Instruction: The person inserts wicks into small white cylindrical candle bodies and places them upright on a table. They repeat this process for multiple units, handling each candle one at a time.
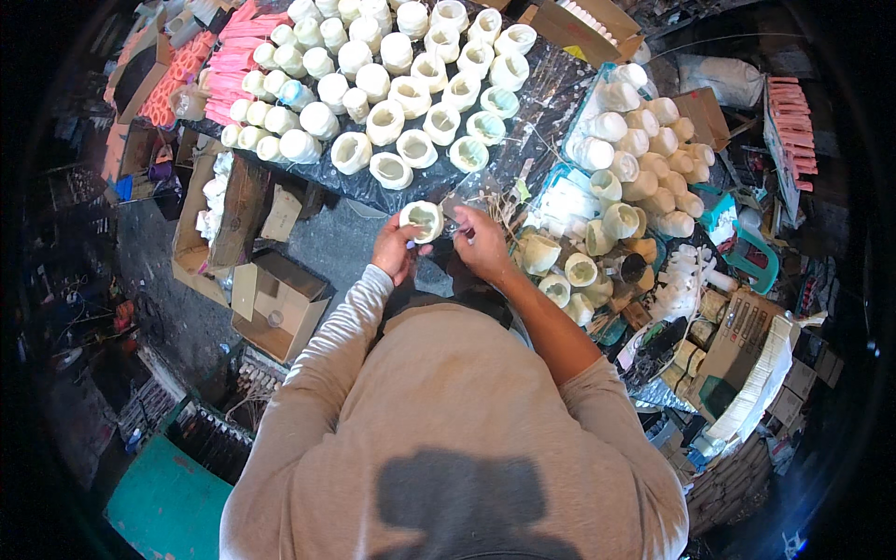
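Vessel (422, 220), cream, round, open-topped: gripped in left hand (396, 250), thumb and fingers clamped on its side, before the torso near the table edge. Right hand (481, 245): just beside it, fingers pinched on thin flat piece (452, 207), kind unclear. Similar vessels (373, 82): grouped upright on black-covered table (534, 126). Further vessels (637, 142): heaped at right.

A cluttered workshop: rows of cream cup-shaped pieces (397, 53) crowd a black-sheeted worktable (534, 121) beside piled pink strips (245, 58), with an open cardboard box (254, 317) on the grimy floor (149, 271).
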Tool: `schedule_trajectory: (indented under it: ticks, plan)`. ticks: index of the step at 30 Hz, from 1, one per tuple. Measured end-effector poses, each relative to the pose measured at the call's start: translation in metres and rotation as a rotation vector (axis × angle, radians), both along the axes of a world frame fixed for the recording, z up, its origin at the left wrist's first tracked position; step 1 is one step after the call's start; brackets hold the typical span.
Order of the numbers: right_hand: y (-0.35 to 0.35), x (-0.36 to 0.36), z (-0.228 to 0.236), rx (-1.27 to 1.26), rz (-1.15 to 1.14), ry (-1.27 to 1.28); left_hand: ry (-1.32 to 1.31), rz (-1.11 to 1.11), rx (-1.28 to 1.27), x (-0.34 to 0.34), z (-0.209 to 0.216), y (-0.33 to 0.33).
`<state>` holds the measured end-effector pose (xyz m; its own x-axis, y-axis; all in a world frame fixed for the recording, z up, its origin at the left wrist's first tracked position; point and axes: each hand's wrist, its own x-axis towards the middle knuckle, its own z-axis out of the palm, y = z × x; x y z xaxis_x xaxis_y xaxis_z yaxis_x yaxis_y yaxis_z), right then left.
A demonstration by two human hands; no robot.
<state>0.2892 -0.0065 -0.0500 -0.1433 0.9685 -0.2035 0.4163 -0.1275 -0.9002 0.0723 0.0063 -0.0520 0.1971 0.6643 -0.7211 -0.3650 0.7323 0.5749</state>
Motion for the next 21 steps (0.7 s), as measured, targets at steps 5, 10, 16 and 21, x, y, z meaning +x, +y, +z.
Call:
schedule_trajectory:
  ticks: [5, 10, 16, 21]
  plan:
    - [0.033, 0.004, -0.048, 0.239, 0.419, -0.713, 0.277, 0.045, 0.062, 0.008, -0.031, 0.007]
    - [0.037, 0.021, -0.064, 0.327, 0.649, -0.899, 0.444, 0.028, 0.107, 0.030, -0.064, 0.023]
    - [0.018, 0.045, -0.058, 0.404, 0.643, -0.926, 0.303, -0.052, 0.201, 0.053, -0.066, 0.048]
    - [0.022, 0.033, -0.050, 0.224, 0.389, -0.709, 0.898, -0.222, 0.338, 0.042, -0.070, 0.042]
